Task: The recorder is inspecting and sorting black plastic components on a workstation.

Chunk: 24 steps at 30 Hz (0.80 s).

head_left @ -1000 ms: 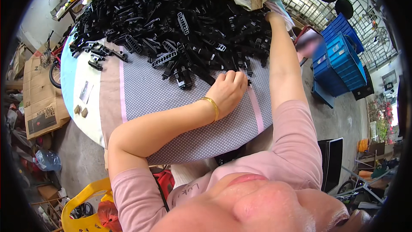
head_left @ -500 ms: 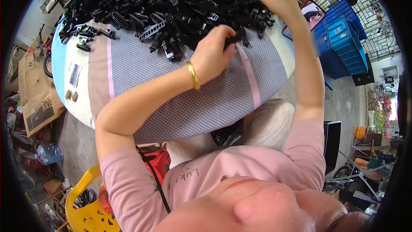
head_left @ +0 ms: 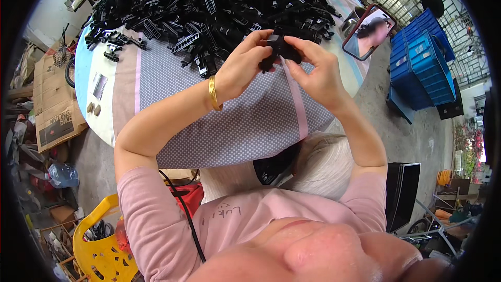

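Observation:
Above the near part of the pile, both hands meet around a black plastic part [head_left: 278,48]; whether it is one piece or two joined I cannot tell. My left hand [head_left: 241,66], with a gold bangle at the wrist, grips its left side between thumb and fingers. From the right, my right hand [head_left: 321,70] pinches the other side, thumb below and fingers on top. Just beyond them lies a big heap of black plastic parts [head_left: 172,8], some with ladder-like slotted strips. A few loose parts [head_left: 112,52] lie at the heap's left edge.
The round table has a striped, dotted cloth [head_left: 224,125]. A phone [head_left: 368,32] leans at the right, showing a person. Blue crates [head_left: 417,60] are stacked beyond it. Two small brown lumps [head_left: 94,108] and a small packet [head_left: 99,85] lie at left. A yellow chair [head_left: 99,245] stands lower left.
My right hand has come down and left from the heap's far right side to meet my left hand. My left hand has shifted slightly left; both now hold the black plastic part.

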### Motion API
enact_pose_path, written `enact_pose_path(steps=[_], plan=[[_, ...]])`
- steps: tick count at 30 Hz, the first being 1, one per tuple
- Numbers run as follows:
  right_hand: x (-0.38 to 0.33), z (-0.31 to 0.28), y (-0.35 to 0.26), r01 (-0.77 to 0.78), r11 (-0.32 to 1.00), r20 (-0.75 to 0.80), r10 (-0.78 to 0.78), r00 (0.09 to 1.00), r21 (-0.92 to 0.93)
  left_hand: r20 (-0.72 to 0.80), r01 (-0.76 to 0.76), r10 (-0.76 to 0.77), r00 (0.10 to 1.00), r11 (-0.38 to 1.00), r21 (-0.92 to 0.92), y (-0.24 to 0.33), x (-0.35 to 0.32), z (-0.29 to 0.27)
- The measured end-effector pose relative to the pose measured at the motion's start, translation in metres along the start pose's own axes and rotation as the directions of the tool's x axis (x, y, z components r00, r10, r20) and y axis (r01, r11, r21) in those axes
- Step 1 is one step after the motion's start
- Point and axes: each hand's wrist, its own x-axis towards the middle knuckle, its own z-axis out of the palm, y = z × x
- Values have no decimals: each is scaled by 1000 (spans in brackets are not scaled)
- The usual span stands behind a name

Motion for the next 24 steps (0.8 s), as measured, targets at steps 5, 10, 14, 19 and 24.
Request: enact_pose_path(steps=[5,10,14,19,24], plan=[[7,0,2,-45,997,-10,45,999,59,24,-174,175,984,943,283,0,4,-7],[8,-3,-5,-4,999,-3,4,1000,-44,-37,-196,226,973,904,379,0,7,-10],[5,6,3,155,955,-61,-176,983,-254,-49,-229,278,959,869,439,-2,6,-9],[9,11,3,282,871,-38,-323,945,-402,-114,-203,286,951,862,465,-3,2,-5],[12,9,1,388,796,2,-437,899,-464,-93,-185,241,966,898,399,9,2,-2]])
